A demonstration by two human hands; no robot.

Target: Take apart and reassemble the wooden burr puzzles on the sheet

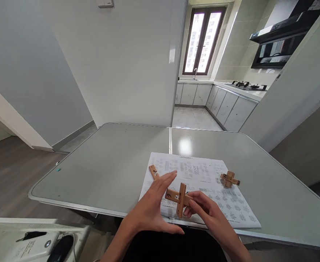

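My right hand [203, 207] pinches a wooden burr puzzle piece assembly [181, 199], two notched bars crossed through each other with dark marks on them. It is held just above the printed sheet [211, 167]. To its left, my left hand [154, 205] is spread, thumb and fingers apart, with nothing between them. Beyond the left fingers a single notched wooden bar [153, 170] lies on the sheet, its near end hidden by the hand. A second cluster of crossed wooden pieces [229, 179] rests at the sheet's right edge.
The sheet, covered in small line diagrams, lies on a grey folding table [102, 163] with a centre seam. A small green bit [58, 169] is near the left edge. At lower left stands a white surface [1, 233] with a black mouse-like object [62, 249].
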